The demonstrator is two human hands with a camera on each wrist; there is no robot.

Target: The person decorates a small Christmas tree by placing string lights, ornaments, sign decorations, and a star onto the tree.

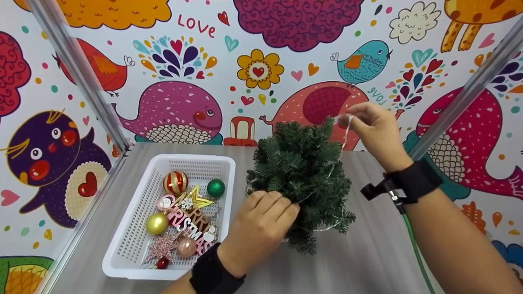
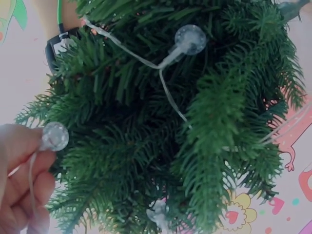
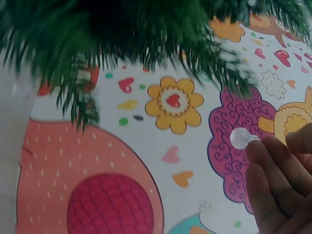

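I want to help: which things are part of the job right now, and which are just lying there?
In the job:
green tree
light string, held by left hand and right hand

Lying there, maybe for later:
white basket
striped ball
gold ball
green ball
pink glittery star

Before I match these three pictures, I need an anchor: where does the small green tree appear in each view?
Head: the green tree stands just right of centre.
Left wrist: it fills most of the picture, close up.
Right wrist: its branches hang along the top edge.
Shared landmark: the yellow wall flower, upper middle in head, bottom right of centre in left wrist, near the middle in right wrist.
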